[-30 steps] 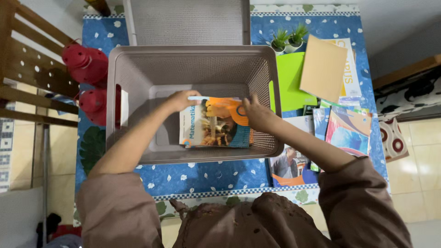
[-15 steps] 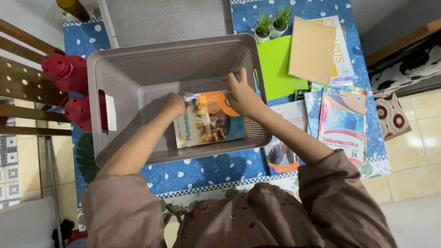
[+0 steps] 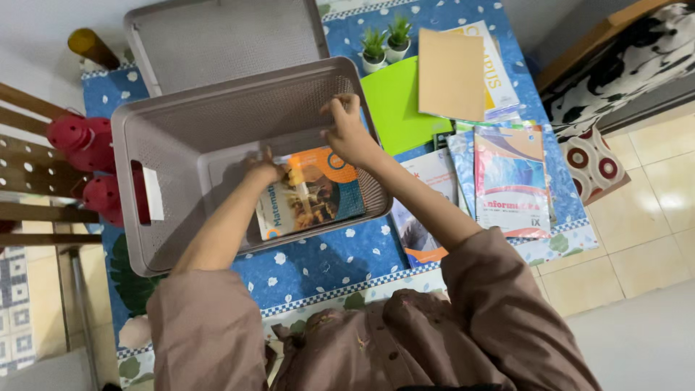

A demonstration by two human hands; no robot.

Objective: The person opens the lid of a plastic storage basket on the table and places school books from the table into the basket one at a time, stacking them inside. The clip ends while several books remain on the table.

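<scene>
the person leans over a grey basket (image 3: 145, 137) that sits on a blue flowered cloth (image 3: 326, 264). a book (image 3: 311, 192) with an orange and teal cover lies flat on the basket floor, towards the near right corner. the left hand (image 3: 264, 171) rests on the book's far left corner, fingers curled down against it; whether it pinches the cover or only presses on it, i cannot tell. the right hand (image 3: 347, 129) is raised above the book, up by the basket's right wall, fingers loosely bent and holding nothing that i can see.

behind the basket lies its grey lid (image 3: 224, 40), flat on the cloth. just right of the basket are a green folder (image 3: 394, 108), a tan book (image 3: 452, 72) laid over it, and two small potted plants (image 3: 385, 45). nearer the person, more books (image 3: 510, 177) are spread in an overlapping row. red plastic pieces (image 3: 83, 137) hang at the left by a wooden rack (image 3: 29, 174).
</scene>
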